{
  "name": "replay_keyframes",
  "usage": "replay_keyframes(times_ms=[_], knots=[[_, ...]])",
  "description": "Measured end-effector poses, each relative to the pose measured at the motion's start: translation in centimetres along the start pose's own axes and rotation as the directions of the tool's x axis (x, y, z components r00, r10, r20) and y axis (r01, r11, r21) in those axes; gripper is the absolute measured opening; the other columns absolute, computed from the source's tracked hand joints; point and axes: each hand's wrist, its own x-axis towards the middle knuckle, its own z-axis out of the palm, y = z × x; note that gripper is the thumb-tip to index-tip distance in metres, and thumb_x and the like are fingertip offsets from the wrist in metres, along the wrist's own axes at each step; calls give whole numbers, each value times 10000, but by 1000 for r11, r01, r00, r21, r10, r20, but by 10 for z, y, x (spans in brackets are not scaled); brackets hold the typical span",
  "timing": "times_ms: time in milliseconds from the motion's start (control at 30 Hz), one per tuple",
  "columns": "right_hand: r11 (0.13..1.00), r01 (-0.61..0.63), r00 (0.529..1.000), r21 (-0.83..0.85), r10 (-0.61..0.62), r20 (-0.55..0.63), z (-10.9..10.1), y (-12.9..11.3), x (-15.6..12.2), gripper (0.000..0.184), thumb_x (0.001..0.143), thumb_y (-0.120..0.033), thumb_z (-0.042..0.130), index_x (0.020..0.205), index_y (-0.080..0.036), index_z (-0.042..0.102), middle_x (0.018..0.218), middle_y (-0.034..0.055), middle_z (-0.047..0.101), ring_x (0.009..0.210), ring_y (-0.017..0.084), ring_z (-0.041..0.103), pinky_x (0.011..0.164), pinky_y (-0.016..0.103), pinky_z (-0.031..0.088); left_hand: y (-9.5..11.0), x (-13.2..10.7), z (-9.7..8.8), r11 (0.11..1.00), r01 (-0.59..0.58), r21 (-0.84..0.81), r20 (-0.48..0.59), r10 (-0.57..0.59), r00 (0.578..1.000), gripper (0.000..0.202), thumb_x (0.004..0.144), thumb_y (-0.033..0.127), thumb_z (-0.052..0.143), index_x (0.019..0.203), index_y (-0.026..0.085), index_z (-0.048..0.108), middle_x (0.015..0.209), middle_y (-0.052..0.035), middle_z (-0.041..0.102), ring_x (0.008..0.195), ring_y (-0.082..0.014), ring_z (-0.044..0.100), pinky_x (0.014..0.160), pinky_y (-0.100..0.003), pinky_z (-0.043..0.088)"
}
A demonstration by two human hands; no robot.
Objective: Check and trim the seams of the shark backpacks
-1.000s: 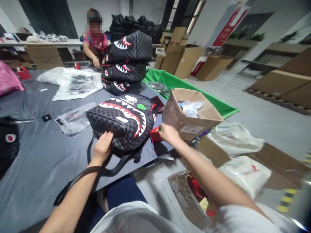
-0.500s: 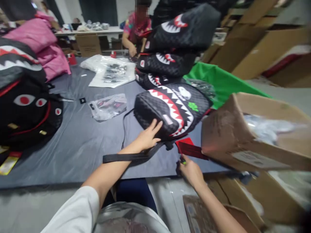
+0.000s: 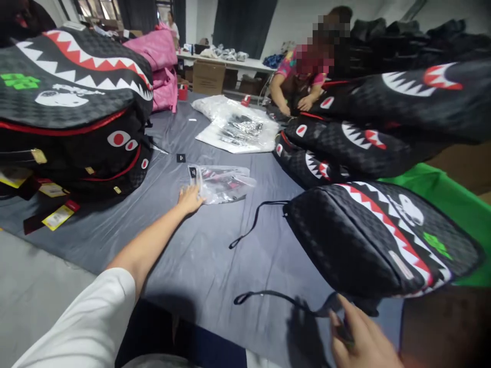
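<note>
My left hand (image 3: 190,199) is stretched forward over the table, its fingers spread at the near left corner of a clear plastic bag (image 3: 226,184) with dark and pink pieces inside. At the lower right, my right hand (image 3: 362,335) is curled around a small dark tool (image 3: 346,333), partly hidden by the fingers and blurred. Just beyond that hand lies a black checkered backpack (image 3: 345,235) with a red and white shark-mouth print, a white figure and a green patch. Two thin black straps (image 3: 268,294) trail from it across the table.
Shark-print backpacks (image 3: 76,112) with yellow tags are piled at the left, and more (image 3: 368,138) are stacked at the right. Behind are pink bags (image 3: 163,66) and a white plastic bag (image 3: 241,128). Another person (image 3: 299,76) works across the grey table (image 3: 215,255). Green cloth (image 3: 429,184) lies at right.
My left hand has left the backpack and reached forward left to the plastic bag. My view has turned left, and the right hand now appears closer to the lower right edge.
</note>
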Motion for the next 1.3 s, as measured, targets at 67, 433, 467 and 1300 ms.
replay_keyframes(times_ms=[67, 433, 467, 1300], knots=[[991, 85, 994, 99, -90, 55, 19, -51, 40, 508, 957, -456, 381, 1359, -201, 558, 1286, 124, 654, 1123, 289, 660, 890, 394, 562, 5, -13, 16, 999, -37, -7, 36, 38, 999, 712, 895, 445, 614, 1496, 124, 409, 1570, -232, 365, 1493, -402, 268, 1186, -657, 187], [946, 282, 843, 157, -323, 430, 146, -224, 225, 570, 832, -103, 497, 1398, -141, 558, 1487, 203, 495, 1344, 347, 489, 1059, 459, 444, -46, -101, -77, 984, -147, 103, -457, 178, 872, 682, 926, 398, 591, 1526, 227, 316, 1666, -174, 139, 1548, -347, 93, 1208, -612, 183], [950, 274, 843, 147, -311, 438, 149, -217, 230, 577, 826, -95, 489, 1399, -126, 552, 1487, 207, 492, 1348, 350, 485, 1061, 464, 443, -64, -105, -113, 986, -62, 158, -574, 142, 806, 729, 910, 407, 612, 1534, 222, 284, 1674, -164, 103, 1550, -363, 24, 1206, -634, 143], [160, -234, 860, 959, -426, 281, 22, -294, 54, 791, 780, -562, 631, 1452, -182, 457, 1283, 179, 666, 1185, 303, 639, 907, 452, 564, 12, -239, -455, 965, 237, 116, -943, 32, 330, 651, 868, 583, 496, 1005, -36, 643, 990, -6, 685, 1118, -309, 625, 951, -569, 456]])
